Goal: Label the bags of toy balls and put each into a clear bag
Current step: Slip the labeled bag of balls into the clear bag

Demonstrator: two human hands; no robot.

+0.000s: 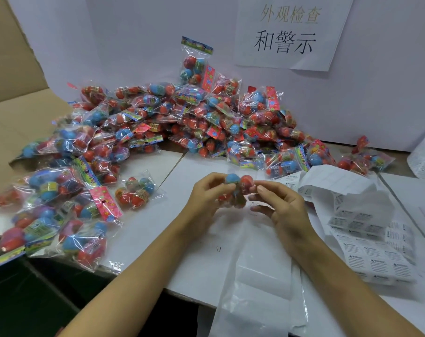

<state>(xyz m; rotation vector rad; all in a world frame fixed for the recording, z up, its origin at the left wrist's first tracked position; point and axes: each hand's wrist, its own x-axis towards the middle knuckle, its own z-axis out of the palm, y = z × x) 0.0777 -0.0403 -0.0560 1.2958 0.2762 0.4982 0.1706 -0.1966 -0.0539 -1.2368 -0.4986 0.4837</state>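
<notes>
Nearest the bottom of the frame, I see a clear bag [255,283] lying flat on the white table [158,239], its mouth pointing up toward my hands, presumably laid there so a labelled pack can slide straight in. Both forearms reach up from the lower edge and meet at centre frame, where I hold one bag of toy balls [238,187] raised just above the table. My left hand [206,198] curls its fingers round the left side of the pack, thumb on top, steadying it; my right hand [277,203] pinches the right side with thumb and forefinger while the other fingers stay loosely bent below. I judge this two-sided grip keeps the pack's face taut for a sticker, though I cannot tell whether a label is already on it. Just right of my hands, the sheets of warning labels [367,229] sprawl within easy reach of the right hand. At left centre a single pack [136,190] lies apart from the rest. Farther up, a big heap of packs [182,125] stretches across the frame. Behind it, at upper right, a paper sign [287,32] hangs on the wall.
</notes>
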